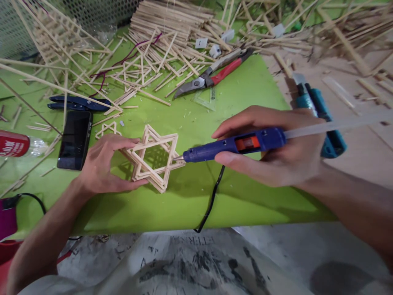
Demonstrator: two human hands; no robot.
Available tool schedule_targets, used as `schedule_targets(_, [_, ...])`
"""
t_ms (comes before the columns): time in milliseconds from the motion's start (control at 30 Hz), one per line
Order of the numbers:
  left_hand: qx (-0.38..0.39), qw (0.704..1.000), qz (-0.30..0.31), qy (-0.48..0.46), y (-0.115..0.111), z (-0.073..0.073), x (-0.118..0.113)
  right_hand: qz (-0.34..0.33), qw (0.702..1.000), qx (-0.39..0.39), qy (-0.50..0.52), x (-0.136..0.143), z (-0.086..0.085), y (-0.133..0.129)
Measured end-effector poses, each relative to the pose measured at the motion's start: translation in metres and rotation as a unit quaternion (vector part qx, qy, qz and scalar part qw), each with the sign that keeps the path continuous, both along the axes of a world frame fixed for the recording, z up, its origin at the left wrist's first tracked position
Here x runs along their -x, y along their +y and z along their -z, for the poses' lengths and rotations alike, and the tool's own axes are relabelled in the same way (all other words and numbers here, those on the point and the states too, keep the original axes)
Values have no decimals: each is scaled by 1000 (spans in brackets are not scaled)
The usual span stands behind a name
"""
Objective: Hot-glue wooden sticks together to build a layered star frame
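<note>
My left hand (pixel 106 164) grips the left side of a six-pointed star frame (pixel 167 164) built up from layers of thin wooden sticks. Its thumb and fingers are set around two of the star's points. In my right hand (pixel 276 151) is a blue hot glue gun (pixel 204 153), with a long translucent glue stick (pixel 337 124) running out of its back. The metal nozzle is at the star's right side; whether it touches the wood I cannot tell. Just behind my left hand lies a smaller stick star (pixel 109 130).
A phone (pixel 74 140), dark blue pliers (pixel 80 103) and a red-labelled bottle (pixel 14 144) lie on the left. Red-handled pruning shears (pixel 215 73) and loose sticks (pixel 172 24) cover the back. Teal cutters (pixel 322 119) sit right; a black cord (pixel 211 200) hangs over the front edge.
</note>
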State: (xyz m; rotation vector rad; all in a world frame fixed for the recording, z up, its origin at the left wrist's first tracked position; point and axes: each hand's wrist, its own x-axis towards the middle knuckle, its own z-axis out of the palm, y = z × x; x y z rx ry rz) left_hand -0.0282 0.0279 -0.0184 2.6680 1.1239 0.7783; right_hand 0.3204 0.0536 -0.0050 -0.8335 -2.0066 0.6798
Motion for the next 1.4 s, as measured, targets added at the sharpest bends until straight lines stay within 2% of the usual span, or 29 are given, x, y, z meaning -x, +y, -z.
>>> schedule_targets(133, [-16, 1000, 13, -7, 0, -1, -1, 8, 1000, 5, 16, 1, -1, -2])
schedule_targets(467, [-42, 998, 32, -19, 0, -1, -2, 36, 984, 167, 49, 8, -4, 1])
schedule_targets(733, [-7, 1000, -5, -1, -4, -1, -2, 40, 964, 251, 71, 12, -5, 4])
schedule_targets(1000, [-11, 1000, 1, 9, -2, -1, -2, 28, 965, 253, 66, 11, -4, 4])
schedule_targets(1233, [-10, 1000, 10, 12, -1, -3, -3, 16, 981, 186, 43, 8, 3, 5])
schedule_targets(1400, [-8, 999, 35, -13, 3, 0, -2, 1, 981, 187, 44, 7, 4, 5])
